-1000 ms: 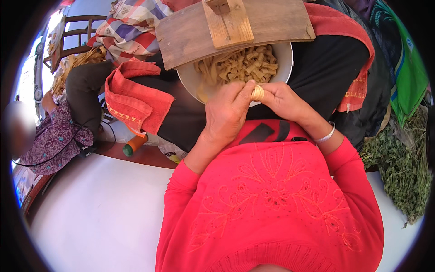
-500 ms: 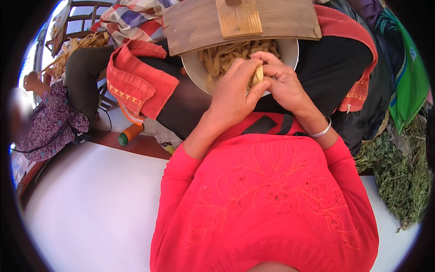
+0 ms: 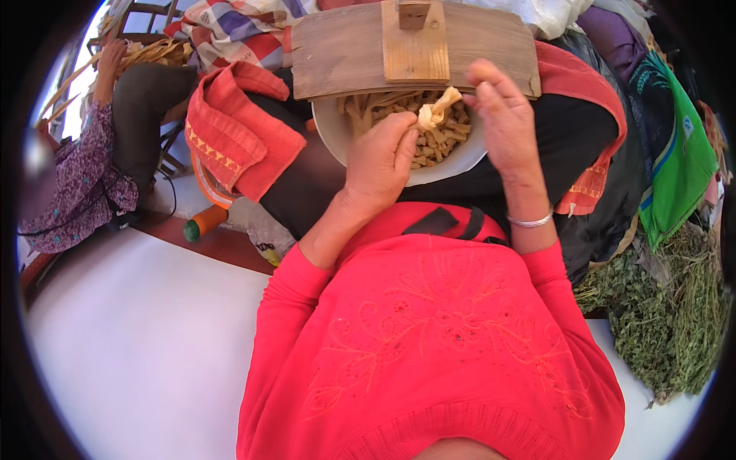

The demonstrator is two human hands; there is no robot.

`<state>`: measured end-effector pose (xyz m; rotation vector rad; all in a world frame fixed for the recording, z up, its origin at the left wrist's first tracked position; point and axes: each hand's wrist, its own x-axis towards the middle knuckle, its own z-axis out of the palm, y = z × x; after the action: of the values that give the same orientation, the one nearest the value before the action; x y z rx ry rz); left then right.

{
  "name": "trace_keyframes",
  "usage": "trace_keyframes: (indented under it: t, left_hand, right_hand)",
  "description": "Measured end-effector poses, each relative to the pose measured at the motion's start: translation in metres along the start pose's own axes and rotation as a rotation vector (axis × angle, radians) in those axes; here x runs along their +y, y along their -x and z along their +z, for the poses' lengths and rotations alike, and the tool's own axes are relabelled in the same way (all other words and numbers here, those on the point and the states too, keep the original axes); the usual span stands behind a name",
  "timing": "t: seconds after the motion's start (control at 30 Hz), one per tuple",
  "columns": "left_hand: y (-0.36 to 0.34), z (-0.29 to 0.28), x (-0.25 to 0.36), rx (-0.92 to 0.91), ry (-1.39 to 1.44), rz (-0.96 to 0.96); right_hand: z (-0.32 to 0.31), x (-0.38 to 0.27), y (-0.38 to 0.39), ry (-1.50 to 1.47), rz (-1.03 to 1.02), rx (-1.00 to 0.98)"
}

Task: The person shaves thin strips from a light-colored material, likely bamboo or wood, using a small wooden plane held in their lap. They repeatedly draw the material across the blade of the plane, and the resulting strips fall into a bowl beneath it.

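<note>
My left hand [image 3: 381, 159] is closed, its thumb and bent fingers pinching a pale yellow strip tied in a knot [image 3: 432, 116]. One end of the strip sticks up from the knot to the right. My right hand [image 3: 504, 126] is lifted just right of that end, apart from it, with bent fingers loosely spread and slightly blurred. Under both hands a white bowl [image 3: 326, 136] sits in my lap, holding many tan strip pieces [image 3: 448, 146]. A wooden board [image 3: 341, 57] with a lighter plank [image 3: 414, 54] across it covers the bowl's far part.
Red cloths [image 3: 245, 126] drape over my legs. On the left, another person in a patterned purple sleeve [image 3: 80, 188] reaches toward tan strips [image 3: 157, 52]. An orange roll with a green end [image 3: 205, 223] lies nearby. To the right are a green bag [image 3: 678, 153] and dried green plants [image 3: 667, 314].
My hands, earlier together around the strip, have parted. The right one has moved up and right, away from it. The knot now shows above my left hand. The other person's arm has risen.
</note>
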<state>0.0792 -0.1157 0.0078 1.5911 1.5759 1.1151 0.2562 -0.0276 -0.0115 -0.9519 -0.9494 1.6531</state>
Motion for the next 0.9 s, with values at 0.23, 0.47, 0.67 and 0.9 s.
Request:
trace_keyframes:
  t: [0.23,0.47,0.67,0.9]
  left_hand:
    - [-0.034,-0.013,0.005,-0.006,-0.481,0.507]
    - [-0.039,-0.007,-0.005,-0.001,-0.272,0.187]
    - [-0.045,-0.006,-0.003,-0.061,-0.461,0.518]
    - [-0.046,0.0,-0.011,-0.148,-0.03,0.08]
  right_hand:
    - [-0.002,-0.045,-0.011,0.543,0.269,-0.452]
    - [-0.015,-0.032,0.009,0.934,-0.196,-0.379]
    - [-0.013,-0.053,-0.022,0.553,0.211,-0.483]
    - [-0.007,-0.053,-0.027,0.363,0.54,-0.52]
